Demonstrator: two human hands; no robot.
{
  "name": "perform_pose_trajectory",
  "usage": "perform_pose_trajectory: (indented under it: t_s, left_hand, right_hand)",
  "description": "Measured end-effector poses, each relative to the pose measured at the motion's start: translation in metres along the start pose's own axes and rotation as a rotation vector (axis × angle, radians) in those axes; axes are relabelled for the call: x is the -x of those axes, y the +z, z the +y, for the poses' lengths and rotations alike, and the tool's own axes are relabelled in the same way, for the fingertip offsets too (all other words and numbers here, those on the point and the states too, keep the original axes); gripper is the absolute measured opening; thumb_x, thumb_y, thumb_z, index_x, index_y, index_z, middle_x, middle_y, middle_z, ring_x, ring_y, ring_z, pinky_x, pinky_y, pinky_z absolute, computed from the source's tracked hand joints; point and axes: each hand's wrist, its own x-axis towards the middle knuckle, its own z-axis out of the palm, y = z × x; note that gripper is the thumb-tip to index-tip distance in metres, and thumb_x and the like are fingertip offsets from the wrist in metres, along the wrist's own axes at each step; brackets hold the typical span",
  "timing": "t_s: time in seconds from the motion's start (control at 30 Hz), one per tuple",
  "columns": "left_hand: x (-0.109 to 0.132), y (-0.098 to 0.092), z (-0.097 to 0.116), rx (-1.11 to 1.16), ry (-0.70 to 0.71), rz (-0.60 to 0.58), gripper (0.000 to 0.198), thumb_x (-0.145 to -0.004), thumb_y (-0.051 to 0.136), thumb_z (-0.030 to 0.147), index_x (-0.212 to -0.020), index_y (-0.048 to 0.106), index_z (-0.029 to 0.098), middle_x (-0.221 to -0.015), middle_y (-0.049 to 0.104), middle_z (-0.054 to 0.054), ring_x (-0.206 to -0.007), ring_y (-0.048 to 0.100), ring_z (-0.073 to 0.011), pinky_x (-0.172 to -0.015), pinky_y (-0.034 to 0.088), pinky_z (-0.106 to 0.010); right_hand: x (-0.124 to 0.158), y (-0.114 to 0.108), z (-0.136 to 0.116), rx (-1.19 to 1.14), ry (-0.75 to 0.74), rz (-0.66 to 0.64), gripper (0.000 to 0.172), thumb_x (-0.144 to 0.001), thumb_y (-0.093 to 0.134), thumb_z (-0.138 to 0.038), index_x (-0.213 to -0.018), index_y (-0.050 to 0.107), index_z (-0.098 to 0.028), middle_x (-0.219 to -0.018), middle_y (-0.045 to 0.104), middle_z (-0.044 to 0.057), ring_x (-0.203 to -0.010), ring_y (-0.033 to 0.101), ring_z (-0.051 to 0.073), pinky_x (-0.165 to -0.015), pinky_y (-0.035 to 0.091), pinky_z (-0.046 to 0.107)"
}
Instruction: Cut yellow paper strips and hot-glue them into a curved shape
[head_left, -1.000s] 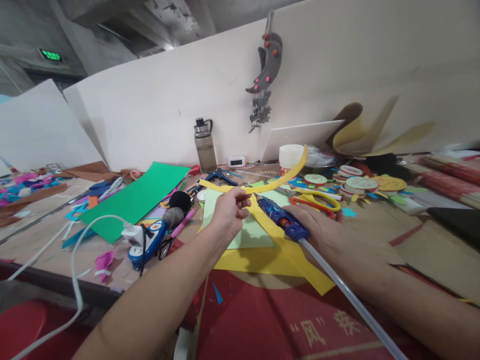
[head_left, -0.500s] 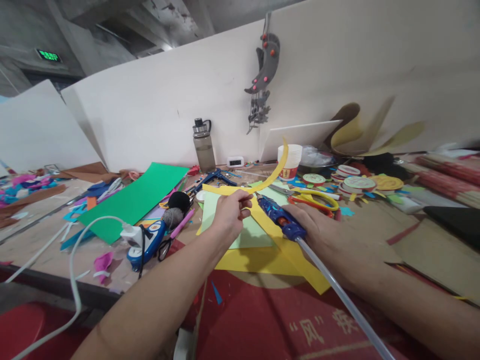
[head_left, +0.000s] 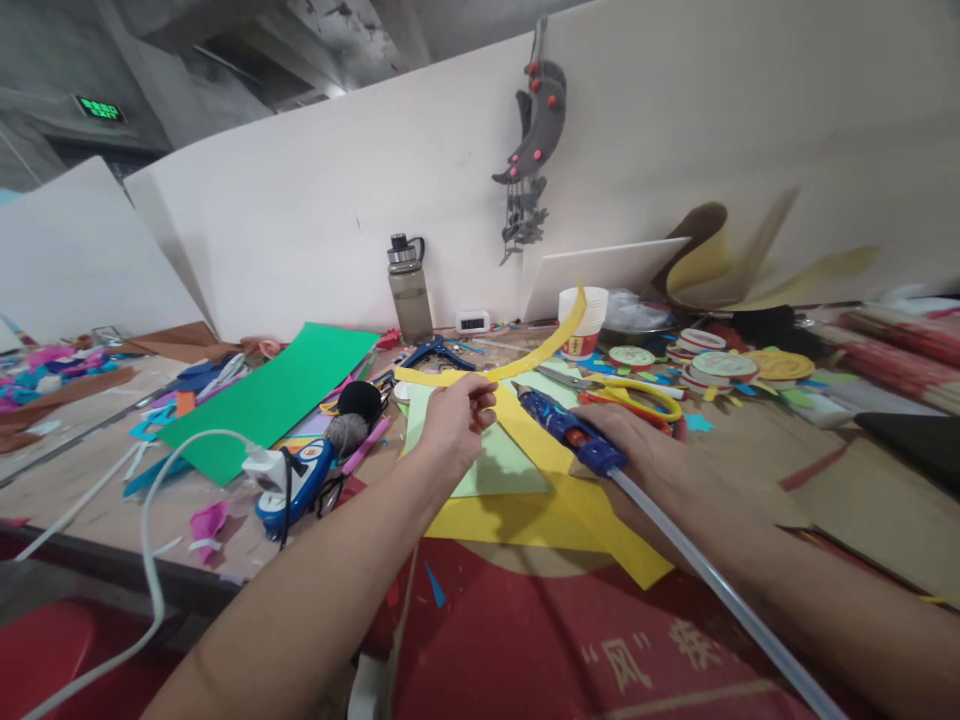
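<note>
My left hand [head_left: 454, 425] pinches a curved yellow paper strip [head_left: 525, 358] that arcs up and to the right above the table. My right hand [head_left: 645, 455] grips a blue glue gun [head_left: 566, 432] with a clear glue stick [head_left: 720, 590] trailing out of its back toward me. The gun's nozzle points at the strip, close to my left fingertips. Below both hands lie a yellow sheet [head_left: 540, 515] and a pale green sheet [head_left: 506, 470].
A second glue gun [head_left: 296, 480] with a white cable lies at the left beside a green sheet [head_left: 270, 400]. Yellow-handled scissors [head_left: 637, 392], paper cups [head_left: 585, 315], tape rolls, a water bottle [head_left: 409, 290] and paper scraps crowd the back. White boards wall the table.
The free end of the yellow strip swung left and then a little back right. Both hands stayed nearly in place, the glue gun shifting slightly.
</note>
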Motion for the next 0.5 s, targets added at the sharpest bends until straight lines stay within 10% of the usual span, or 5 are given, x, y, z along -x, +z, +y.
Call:
perform_pose_trajectory:
  t_s: [0.5]
  left_hand:
    - [0.0032, 0.0028, -0.0034, 0.025, -0.011, -0.057, 0.004, -0.060, 0.058, 0.007, -0.057, 0.056, 0.009, -0.055, 0.058, -0.003, -0.043, 0.047, -0.0036, -0.035, 0.026, -0.012]
  right_hand:
    - [-0.0008, -0.0013, -0.0015, 0.073, -0.082, 0.018, 0.041, -0.079, 0.042, -0.009, -0.118, 0.046, -0.020, -0.106, 0.063, 0.009, -0.093, 0.061, 0.022, -0.076, 0.048, 0.033]
